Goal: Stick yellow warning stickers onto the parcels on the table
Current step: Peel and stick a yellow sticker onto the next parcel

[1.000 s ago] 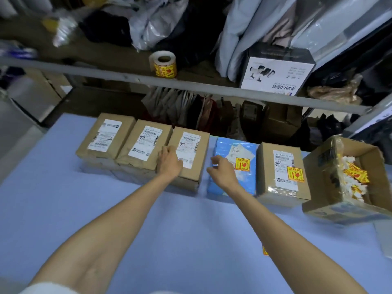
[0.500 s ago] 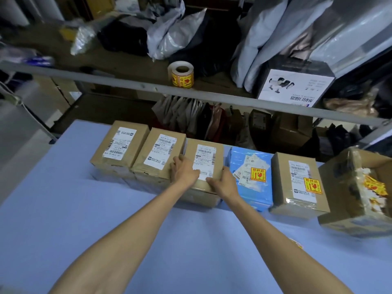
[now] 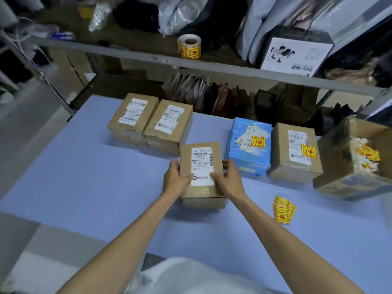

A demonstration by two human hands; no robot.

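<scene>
This looks like the step of readying a brown parcel that has no sticker; it sits on the desk, just left of the blue parcel. The left grip and right grip clasp its sides, thumbs on top, forearms stretched forward. Next, one grip should let go and fetch from the loose yellow stickers, which lie nearer than the blue parcel.

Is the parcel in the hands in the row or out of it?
Out. The left hand and right hand grip the parcel nearer than the row, where a gap shows beside the blue parcel.
</scene>
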